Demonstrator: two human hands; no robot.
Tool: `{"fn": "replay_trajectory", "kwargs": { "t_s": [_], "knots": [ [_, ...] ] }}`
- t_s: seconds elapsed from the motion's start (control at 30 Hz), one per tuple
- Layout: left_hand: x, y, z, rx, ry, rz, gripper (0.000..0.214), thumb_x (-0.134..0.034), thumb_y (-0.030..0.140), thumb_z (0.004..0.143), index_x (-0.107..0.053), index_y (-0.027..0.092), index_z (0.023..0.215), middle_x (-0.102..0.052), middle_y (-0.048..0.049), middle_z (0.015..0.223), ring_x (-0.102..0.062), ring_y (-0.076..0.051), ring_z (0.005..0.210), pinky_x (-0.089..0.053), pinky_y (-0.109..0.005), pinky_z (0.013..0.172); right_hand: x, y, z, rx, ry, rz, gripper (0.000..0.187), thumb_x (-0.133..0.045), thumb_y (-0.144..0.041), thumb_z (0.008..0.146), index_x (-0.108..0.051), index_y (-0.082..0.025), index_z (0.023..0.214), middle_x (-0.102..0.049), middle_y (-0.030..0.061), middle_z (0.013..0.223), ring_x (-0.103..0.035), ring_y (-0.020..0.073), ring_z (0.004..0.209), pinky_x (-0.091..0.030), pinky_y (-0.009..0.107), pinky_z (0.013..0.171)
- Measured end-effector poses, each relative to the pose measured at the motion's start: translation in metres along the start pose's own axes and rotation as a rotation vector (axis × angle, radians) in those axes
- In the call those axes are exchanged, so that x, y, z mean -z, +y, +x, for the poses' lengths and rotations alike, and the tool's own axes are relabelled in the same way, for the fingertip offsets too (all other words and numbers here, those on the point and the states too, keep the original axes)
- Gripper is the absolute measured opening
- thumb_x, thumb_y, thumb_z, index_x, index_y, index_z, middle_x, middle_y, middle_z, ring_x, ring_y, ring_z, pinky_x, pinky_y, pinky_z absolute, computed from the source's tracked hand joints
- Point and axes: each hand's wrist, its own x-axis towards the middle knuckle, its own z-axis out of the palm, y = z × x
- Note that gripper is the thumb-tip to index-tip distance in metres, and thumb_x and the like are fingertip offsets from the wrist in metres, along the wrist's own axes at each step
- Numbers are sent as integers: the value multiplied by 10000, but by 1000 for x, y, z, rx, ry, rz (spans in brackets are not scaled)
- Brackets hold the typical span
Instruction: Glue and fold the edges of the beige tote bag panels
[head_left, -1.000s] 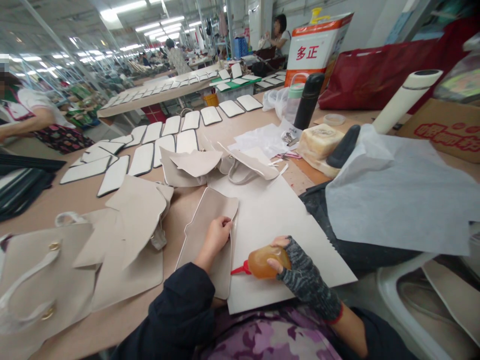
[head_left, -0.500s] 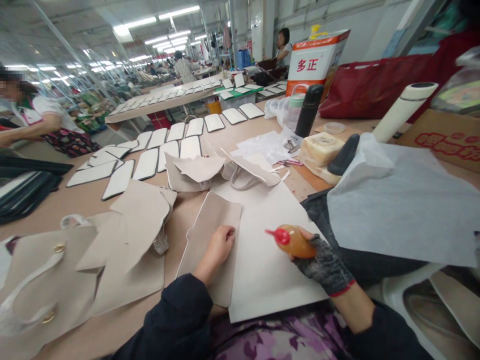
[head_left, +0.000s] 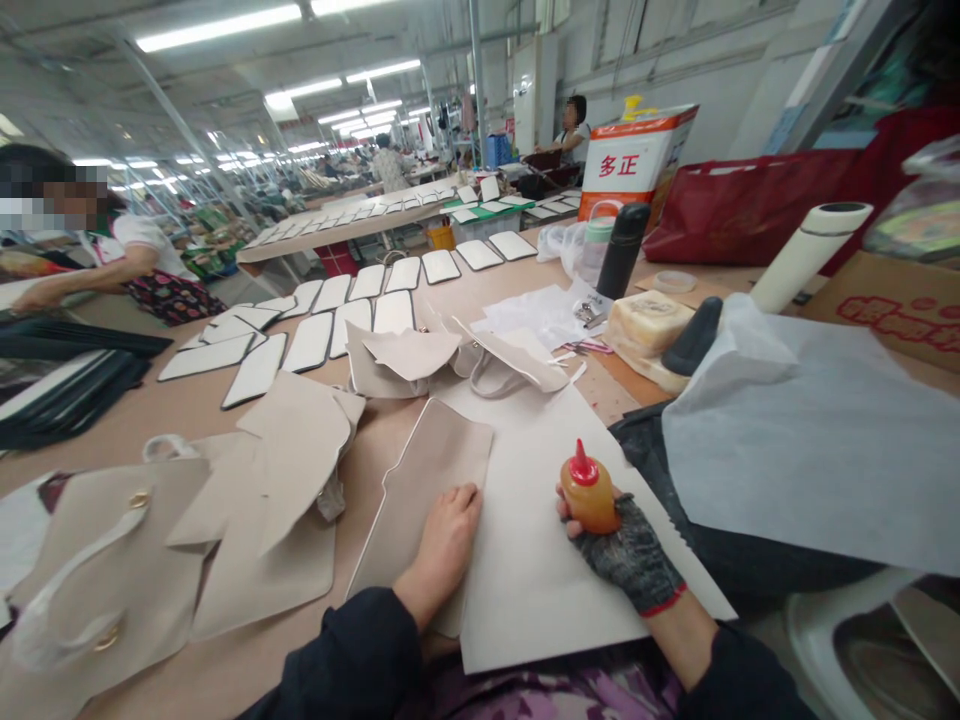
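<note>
My bare left hand [head_left: 444, 540] lies on a beige bag panel [head_left: 420, 490], its fingers flat near the panel's right edge. Under that edge and to the right spreads a large pale sheet [head_left: 532, 560]. My right hand [head_left: 626, 550], in a grey fingerless glove with a red hem, is closed around a squeeze bottle [head_left: 590, 500] of amber liquid. The bottle stands nearly upright above the sheet, its red nozzle pointing up. Left of my left hand are beige bag pieces [head_left: 292, 450] and a bag part with a handle and gold rings [head_left: 112, 570].
White dark-edged panels [head_left: 307, 342] lie in rows across the table. At the back right stand a black flask [head_left: 624, 250], a white flask [head_left: 810, 255] and a large tin [head_left: 634, 165]. White paper [head_left: 817, 430] covers the right side. A co-worker [head_left: 127, 240] is at the left.
The squeeze bottle has turned from lying sideways, nozzle left, to nozzle up. My left hand's fingers have straightened on the panel. The camera view has tilted slightly upward.
</note>
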Motion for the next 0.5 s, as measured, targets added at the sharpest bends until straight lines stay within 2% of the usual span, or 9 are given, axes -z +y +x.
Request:
{"fn": "replay_trajectory", "kwargs": {
  "t_s": [0.1, 0.2, 0.3, 0.37, 0.47, 0.5],
  "knots": [
    [-4, -2, -13, -2, 0, -75, 395, -377, 115, 845, -530, 175, 1205, -524, -74, 1264, -450, -207, 1154, -325, -347, 1016, 1, -1, -5, -73, 16, 261, 371, -568, -501, 721, -615, -199, 931, -670, 89, 882, -624, 226, 760, -478, 330, 548],
    [0, -1, -17, -15, -26, -76, 406, -384, 124, 846, -523, 206, 1218, -501, -47, 1302, -439, -203, 1186, -335, -364, 1022, -2, -3, -9, -156, 33, 425, 399, -723, -380, 620, -629, -176, 950, -682, 89, 879, -628, 209, 756, -478, 272, 555],
    [19, 1, -14, -36, -12, 33, 286, -444, 152, 830, -658, 242, 996, -566, -28, 1228, -465, -230, 1162, -339, -420, 1012, -6, -5, -10, -207, 26, 493, 405, -759, -341, 593, -646, -159, 937, -692, 101, 863, -636, 225, 750, -484, 272, 550],
    [37, -3, -12, 12, 119, 156, 262, -475, 141, 807, -669, 241, 953, -544, -44, 1253, -424, -257, 1205, -286, -472, 1037, -9, -7, -10, -226, 36, 506, 390, -768, -340, 587, -657, -152, 910, -697, 103, 840, -641, 233, 738, -489, 279, 542],
    [63, -19, -13, 235, 419, 287, 437, -508, 211, 804, -490, 163, 1238, -388, -141, 1378, -316, -299, 1282, -270, -496, 1038, -13, -9, -11, -222, 86, 523, 362, -776, -321, 582, -662, -163, 887, -701, 91, 814, -644, 233, 719, -493, 286, 532],
    [69, -25, -15, 320, 461, 290, 525, -518, 263, 806, -407, 120, 1299, -370, -176, 1381, -321, -307, 1278, -300, -484, 1024, -14, -9, -11, -220, 96, 528, 348, -773, -313, 587, -661, -169, 884, -702, 84, 811, -644, 230, 719, -493, 287, 534]
  ]
}}
